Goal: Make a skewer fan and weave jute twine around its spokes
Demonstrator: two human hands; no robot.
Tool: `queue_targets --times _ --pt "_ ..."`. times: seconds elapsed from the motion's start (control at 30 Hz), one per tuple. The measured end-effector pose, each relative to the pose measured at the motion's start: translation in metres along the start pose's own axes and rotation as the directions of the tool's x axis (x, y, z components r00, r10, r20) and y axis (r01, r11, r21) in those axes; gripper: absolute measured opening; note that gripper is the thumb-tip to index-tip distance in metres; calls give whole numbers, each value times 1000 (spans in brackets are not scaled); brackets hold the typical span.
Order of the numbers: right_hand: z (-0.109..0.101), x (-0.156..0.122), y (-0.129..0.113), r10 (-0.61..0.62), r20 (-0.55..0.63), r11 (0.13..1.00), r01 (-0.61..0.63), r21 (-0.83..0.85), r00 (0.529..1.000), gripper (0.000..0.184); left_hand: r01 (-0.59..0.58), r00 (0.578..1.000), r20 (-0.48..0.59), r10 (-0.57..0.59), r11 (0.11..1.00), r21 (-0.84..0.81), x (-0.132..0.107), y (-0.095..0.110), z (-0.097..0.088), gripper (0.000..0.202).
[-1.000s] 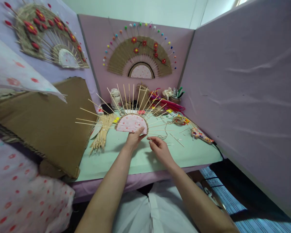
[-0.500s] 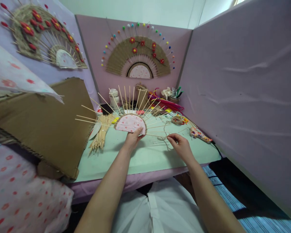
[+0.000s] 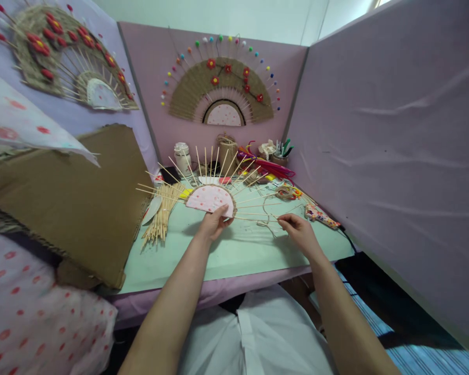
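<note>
My left hand (image 3: pixel 214 223) is closed on the right part of a half-round fan base (image 3: pixel 208 200), thumb on the face and fingers beneath. The base is covered in pale pink dotted cloth with a twine-like rim, and several thin wooden sticks (image 3: pixel 176 167) fan out from its curved edge. At the right, my right hand (image 3: pixel 299 233) pinches the outer end of the lowest wooden stick (image 3: pixel 254 219). Loose twine (image 3: pixel 264 223) lies just left of those fingertips; whether they also hold it I cannot tell.
A bundle of wooden sticks (image 3: pixel 160 216) lies at the left beside a cardboard sheet (image 3: pixel 97 208). Behind are a jar (image 3: pixel 183 158), a twine spool (image 3: pixel 228 158) and pipe cleaners (image 3: pixel 268 165). A glue gun (image 3: pixel 321 216) with a cord rests at right. A finished fan (image 3: pixel 191 96) hangs ahead.
My right hand has moved slightly right, its fingers still pinched. The fan base stays in my left hand, with its sticks turned a little. The view has shifted slightly.
</note>
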State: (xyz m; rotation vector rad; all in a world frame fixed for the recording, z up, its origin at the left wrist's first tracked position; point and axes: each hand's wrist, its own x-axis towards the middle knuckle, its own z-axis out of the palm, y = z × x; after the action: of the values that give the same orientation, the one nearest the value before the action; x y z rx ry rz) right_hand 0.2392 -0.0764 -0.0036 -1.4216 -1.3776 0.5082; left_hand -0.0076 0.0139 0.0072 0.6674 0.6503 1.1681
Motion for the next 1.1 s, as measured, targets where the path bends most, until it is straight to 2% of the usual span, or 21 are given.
queue_targets --times 0.13,0.3,0.43,0.53,0.63,0.7,0.93,1.1 --pt "-3 -1 -1 61 60 993 -67 99 996 27 28 1000 6 -28 999 -39 0 2 0 28" --pt "4 -1 -1 67 101 986 -81 144 993 25 80 996 51 -74 989 -128 -1 4 0 20" --pt "20 12 4 26 109 995 -36 92 994 27 148 983 130 -131 979 -138 -3 4 -2 14" --pt "36 33 8 -72 104 997 73 -11 992 21 201 969 172 -179 972 -120 -5 4 -3 13" --pt "55 56 11 -212 74 972 218 -90 974 17 249 954 201 -225 963 -104 -6 4 -3 14" --pt "66 69 11 -260 29 959 262 -106 965 16 265 948 209 -241 960 -90 -7 3 -2 13" --pt "99 87 7 -257 -186 966 246 -78 948 15 303 944 162 -286 949 -91 -8 1 0 7" --pt "101 82 9 -241 -225 971 232 -65 944 16 309 936 200 -288 947 -83 -8 1 0 8"
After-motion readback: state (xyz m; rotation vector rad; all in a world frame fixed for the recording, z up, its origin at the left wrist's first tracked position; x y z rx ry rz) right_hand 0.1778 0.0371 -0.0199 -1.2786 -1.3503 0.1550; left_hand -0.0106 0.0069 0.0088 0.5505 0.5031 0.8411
